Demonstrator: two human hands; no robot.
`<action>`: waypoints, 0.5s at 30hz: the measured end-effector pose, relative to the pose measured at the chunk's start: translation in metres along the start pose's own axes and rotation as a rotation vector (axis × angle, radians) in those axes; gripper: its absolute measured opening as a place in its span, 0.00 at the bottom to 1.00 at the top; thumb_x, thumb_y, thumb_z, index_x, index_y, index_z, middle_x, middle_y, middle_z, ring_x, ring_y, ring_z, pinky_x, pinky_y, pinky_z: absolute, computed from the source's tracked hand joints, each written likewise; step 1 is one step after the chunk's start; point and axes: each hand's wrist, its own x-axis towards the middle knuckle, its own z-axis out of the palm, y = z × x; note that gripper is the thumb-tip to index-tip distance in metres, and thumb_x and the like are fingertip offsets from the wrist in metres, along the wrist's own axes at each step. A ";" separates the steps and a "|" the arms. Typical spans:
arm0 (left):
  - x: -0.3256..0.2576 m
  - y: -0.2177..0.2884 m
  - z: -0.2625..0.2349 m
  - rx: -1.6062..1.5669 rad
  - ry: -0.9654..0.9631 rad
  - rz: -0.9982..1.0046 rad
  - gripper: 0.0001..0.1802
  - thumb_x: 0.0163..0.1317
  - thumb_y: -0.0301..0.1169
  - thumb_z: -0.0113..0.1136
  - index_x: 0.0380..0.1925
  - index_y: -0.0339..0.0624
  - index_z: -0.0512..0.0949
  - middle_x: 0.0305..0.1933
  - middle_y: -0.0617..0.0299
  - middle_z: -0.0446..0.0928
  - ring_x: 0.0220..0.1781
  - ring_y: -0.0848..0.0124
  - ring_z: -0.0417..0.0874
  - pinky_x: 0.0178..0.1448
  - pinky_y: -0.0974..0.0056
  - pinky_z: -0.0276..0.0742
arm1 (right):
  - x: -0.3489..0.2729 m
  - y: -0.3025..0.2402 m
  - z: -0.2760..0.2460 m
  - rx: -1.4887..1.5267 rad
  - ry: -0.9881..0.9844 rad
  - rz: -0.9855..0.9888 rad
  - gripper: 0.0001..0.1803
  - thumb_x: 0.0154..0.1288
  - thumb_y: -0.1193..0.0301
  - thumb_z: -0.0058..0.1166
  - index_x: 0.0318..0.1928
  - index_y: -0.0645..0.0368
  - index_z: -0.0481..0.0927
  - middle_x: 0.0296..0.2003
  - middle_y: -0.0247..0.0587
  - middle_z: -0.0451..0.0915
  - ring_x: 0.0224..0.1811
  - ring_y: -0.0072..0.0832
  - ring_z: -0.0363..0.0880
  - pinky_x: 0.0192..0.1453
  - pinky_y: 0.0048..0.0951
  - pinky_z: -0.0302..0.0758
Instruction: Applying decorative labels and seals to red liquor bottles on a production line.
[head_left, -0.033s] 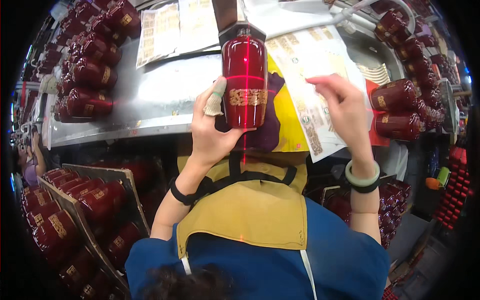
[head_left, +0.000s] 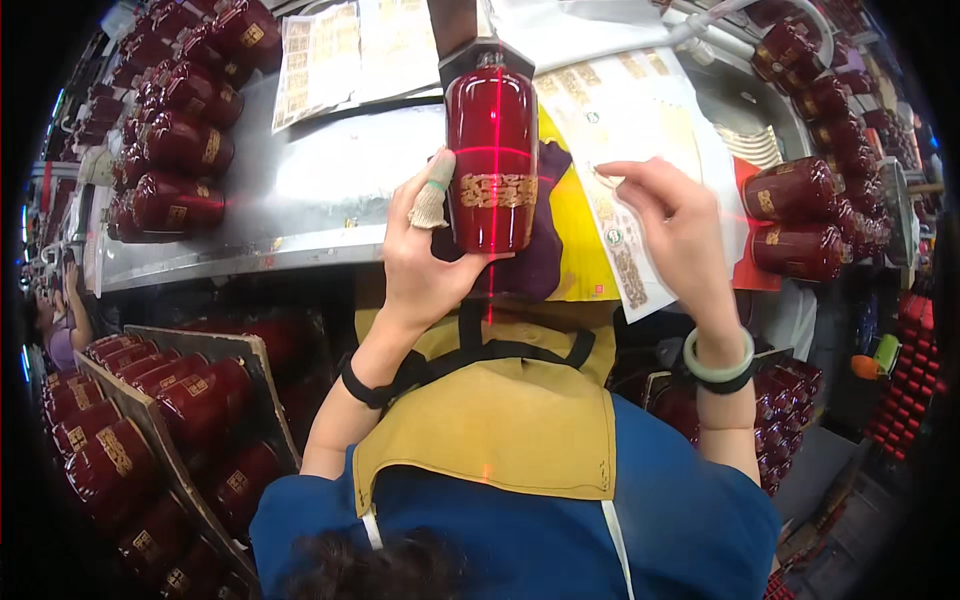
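A glossy dark red bottle [head_left: 492,120] with an ornate gold band low on its body is held in my left hand [head_left: 425,250]. My thumb lies at its base and my fingers along its left side; one finger wears a cream finger cot [head_left: 429,205] with a green band. The bottle's neck end meets a dark stand [head_left: 462,45]. Red laser lines cross the bottle. My right hand [head_left: 675,215] hovers over a white sheet of gold decals [head_left: 612,130], thumb and forefinger drawn together. Whatever lies between those fingertips is too small to make out.
Similar red bottles [head_left: 180,205] crowd the left of the metal bench, and more bottles [head_left: 795,250] stand at the right. Divided wooden crates [head_left: 200,345] of bottles sit lower left. A purple cloth [head_left: 545,240] and yellow sheet [head_left: 580,230] lie beneath the work. Other decal sheets [head_left: 320,65] lie behind.
My right hand has shifted slightly left over the decal sheet, its fingers more bent. The bottle in my left hand has moved up a little, nearer the stand.
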 end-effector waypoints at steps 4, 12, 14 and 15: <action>0.000 0.001 0.002 -0.034 -0.001 -0.019 0.55 0.42 0.28 0.84 0.74 0.37 0.68 0.71 0.48 0.72 0.68 0.51 0.76 0.71 0.55 0.74 | -0.017 -0.046 0.030 0.266 -0.141 0.121 0.10 0.67 0.83 0.59 0.47 0.63 0.76 0.34 0.46 0.82 0.36 0.34 0.84 0.42 0.32 0.78; -0.010 0.004 -0.019 -0.495 -0.286 -0.273 0.58 0.55 0.31 0.79 0.81 0.37 0.53 0.83 0.48 0.58 0.84 0.60 0.56 0.84 0.56 0.52 | -0.018 -0.049 0.064 0.266 -0.188 0.143 0.13 0.66 0.81 0.62 0.46 0.64 0.71 0.37 0.48 0.82 0.41 0.41 0.86 0.43 0.37 0.79; -0.013 0.001 -0.017 -0.522 -0.249 -0.293 0.53 0.60 0.30 0.74 0.81 0.36 0.53 0.83 0.48 0.58 0.84 0.60 0.57 0.84 0.56 0.51 | -0.020 -0.045 0.065 0.264 -0.187 0.120 0.13 0.67 0.81 0.62 0.46 0.64 0.71 0.37 0.47 0.82 0.40 0.40 0.86 0.43 0.37 0.79; -0.014 0.000 -0.014 -0.552 -0.206 -0.319 0.48 0.65 0.28 0.70 0.81 0.36 0.54 0.83 0.48 0.59 0.84 0.60 0.58 0.84 0.57 0.50 | -0.021 -0.043 0.065 0.258 -0.190 0.143 0.13 0.67 0.81 0.62 0.46 0.64 0.71 0.36 0.47 0.82 0.40 0.40 0.86 0.43 0.36 0.79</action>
